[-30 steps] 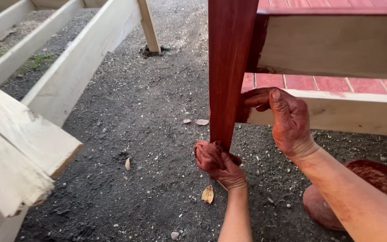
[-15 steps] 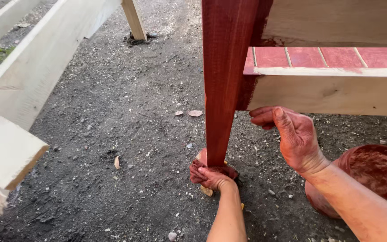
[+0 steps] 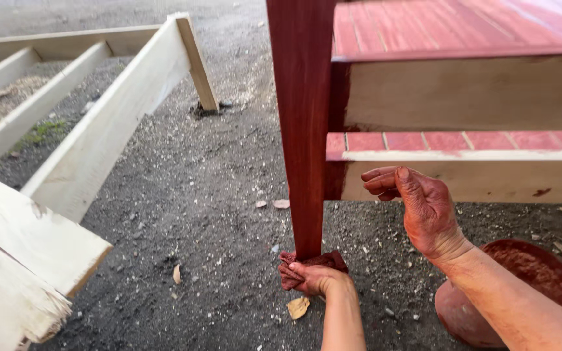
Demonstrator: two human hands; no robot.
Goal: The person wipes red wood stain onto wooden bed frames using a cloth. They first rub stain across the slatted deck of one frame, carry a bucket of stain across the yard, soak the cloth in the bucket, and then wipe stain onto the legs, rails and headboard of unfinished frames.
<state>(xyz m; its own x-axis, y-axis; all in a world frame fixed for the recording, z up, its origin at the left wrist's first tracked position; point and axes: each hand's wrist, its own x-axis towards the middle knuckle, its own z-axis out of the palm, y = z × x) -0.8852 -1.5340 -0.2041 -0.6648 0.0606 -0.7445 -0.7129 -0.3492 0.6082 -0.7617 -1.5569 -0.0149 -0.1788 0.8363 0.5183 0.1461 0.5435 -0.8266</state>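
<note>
Rag (image 3: pixel 310 265) bunched in left hand (image 3: pixel 317 278) at red leg's (image 3: pixel 304 130) foot; right hand (image 3: pixel 424 211) curled on rail (image 3: pixel 463 179).

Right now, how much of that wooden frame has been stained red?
Done: the leg is red nearly to the ground, and the slatted top and lower slats are red too. In hand: the left hand presses a red rag around the leg's foot, while the right hand grips the lower rail. Left: both side rails, lower and upper rail, remain bare wood.

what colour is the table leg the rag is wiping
Deep glossy red, stained, on the table leg; the rag matches. Head view shows it.
</note>
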